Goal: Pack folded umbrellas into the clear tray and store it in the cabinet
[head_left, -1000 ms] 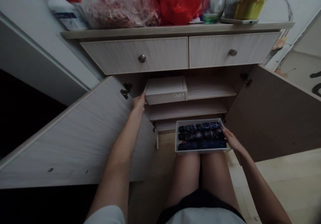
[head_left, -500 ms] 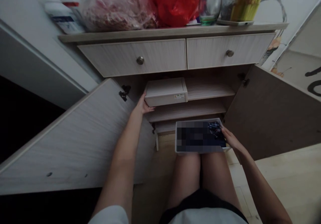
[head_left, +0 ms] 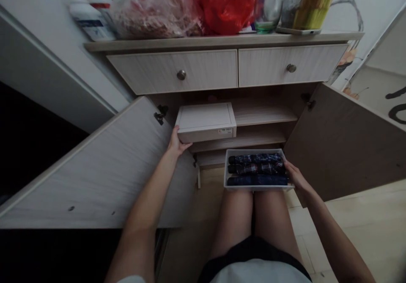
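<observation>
My left hand (head_left: 178, 142) grips the lower left corner of a closed white box (head_left: 204, 120), which juts out from the left side of the cabinet's upper shelf. A small label shows on the box's front. Over my knees, my right hand (head_left: 293, 174) holds the right edge of an open white tray (head_left: 226, 164). Inside the tray lie three folded umbrellas side by side: a dark plaid one (head_left: 253, 158), a plaid one with red and white lines (head_left: 258, 168), and a plain navy one (head_left: 256, 180).
The left cabinet door (head_left: 104, 168) and right cabinet door (head_left: 345, 143) are swung wide on either side. Two shut drawers (head_left: 190, 71) sit above the shelves. Up top stand white bottles (head_left: 90, 20), a clear bag (head_left: 152, 12), a red bag (head_left: 225, 4) and a glass (head_left: 268, 14).
My left hand has drawn the white box outward and a little to the left. The umbrellas in the tray now show plainly; the tray stays over my knees in my right hand.
</observation>
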Motion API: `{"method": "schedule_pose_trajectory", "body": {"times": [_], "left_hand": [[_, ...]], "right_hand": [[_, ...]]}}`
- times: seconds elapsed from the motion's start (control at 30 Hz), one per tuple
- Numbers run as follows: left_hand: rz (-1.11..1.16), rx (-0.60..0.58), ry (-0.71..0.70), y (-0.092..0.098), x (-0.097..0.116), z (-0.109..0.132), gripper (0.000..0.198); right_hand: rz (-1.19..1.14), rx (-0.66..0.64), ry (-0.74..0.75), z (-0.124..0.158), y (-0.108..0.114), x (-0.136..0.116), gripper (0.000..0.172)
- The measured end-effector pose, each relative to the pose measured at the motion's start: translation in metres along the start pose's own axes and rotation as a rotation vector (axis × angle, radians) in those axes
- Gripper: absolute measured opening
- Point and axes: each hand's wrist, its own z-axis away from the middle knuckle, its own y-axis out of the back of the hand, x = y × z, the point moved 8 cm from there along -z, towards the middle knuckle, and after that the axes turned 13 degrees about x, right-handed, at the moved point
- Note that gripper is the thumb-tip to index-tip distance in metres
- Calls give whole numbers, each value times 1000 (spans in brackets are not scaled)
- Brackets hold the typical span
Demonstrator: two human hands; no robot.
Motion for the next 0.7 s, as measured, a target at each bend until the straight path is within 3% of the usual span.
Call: {"method": "schedule_pose_trajectory", "body": {"times": [0.13,0.4,0.6,0.7], "left_hand": [[3,-16,23,26,-4,16,48],[-29,-72,79,58,-31,49,51],[-34,-106,83,61,-48,62,48],[-41,-116,100,63,-52,65,47]], "right_hand": [[-27,134,-36,-4,31,2,68],[-66,389,21,-22,92,-43,56],[-115,361,124,-35,80,-72,51],[-141,412,117,-38,81,-75,49]]}}
